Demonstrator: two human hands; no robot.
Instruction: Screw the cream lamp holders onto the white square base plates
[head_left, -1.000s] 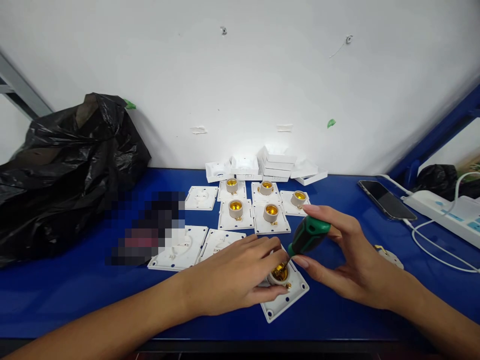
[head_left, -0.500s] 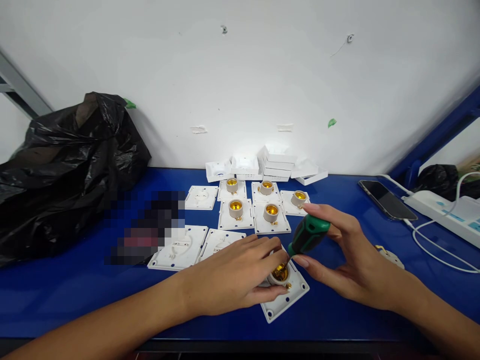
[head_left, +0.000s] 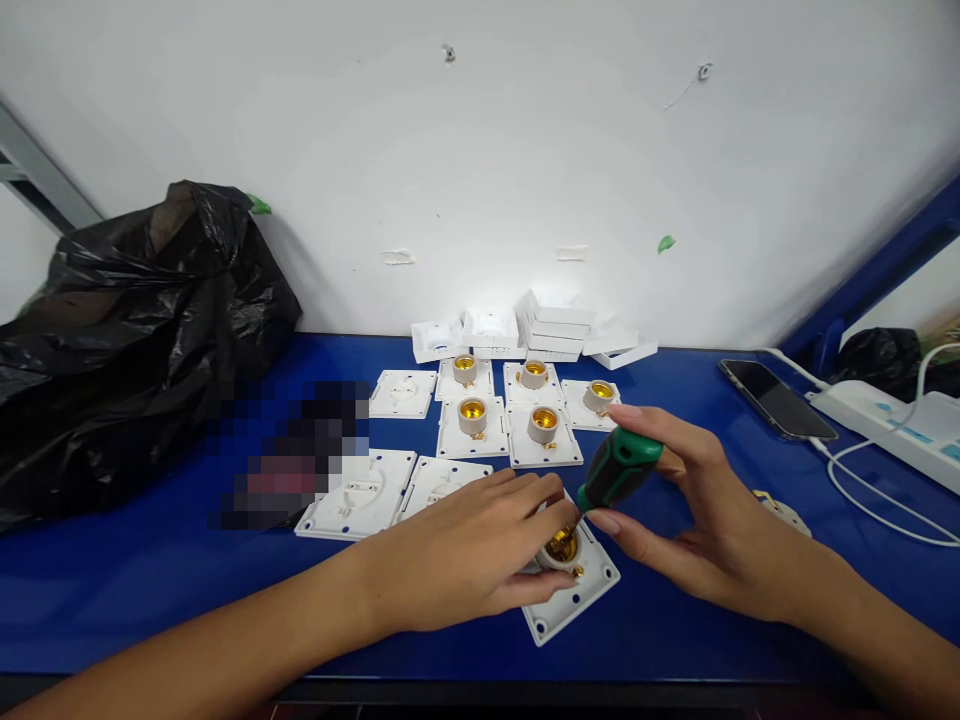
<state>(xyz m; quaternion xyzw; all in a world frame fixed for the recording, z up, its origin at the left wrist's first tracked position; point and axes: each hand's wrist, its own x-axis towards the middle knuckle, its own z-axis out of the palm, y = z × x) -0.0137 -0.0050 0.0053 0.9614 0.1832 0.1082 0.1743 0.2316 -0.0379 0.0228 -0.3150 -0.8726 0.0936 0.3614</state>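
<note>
My left hand [head_left: 469, 555] is wrapped round a white square lamp-holder plate [head_left: 574, 600] with a brass-lined socket [head_left: 559, 545], pinning it to the blue table [head_left: 150, 590]. My right hand [head_left: 686, 500] grips a green-and-black screwdriver handle [head_left: 619, 468], tilted down toward the socket; its shaft is hidden between my fingers.
Several finished socket plates [head_left: 510, 420] lie in rows behind, two blank plates [head_left: 390, 495] to the left, white boxes [head_left: 536, 330] by the wall. A black bag [head_left: 127, 330] fills the left. A phone [head_left: 776, 398], power strip [head_left: 892, 425] and another part [head_left: 784, 512] are on the right.
</note>
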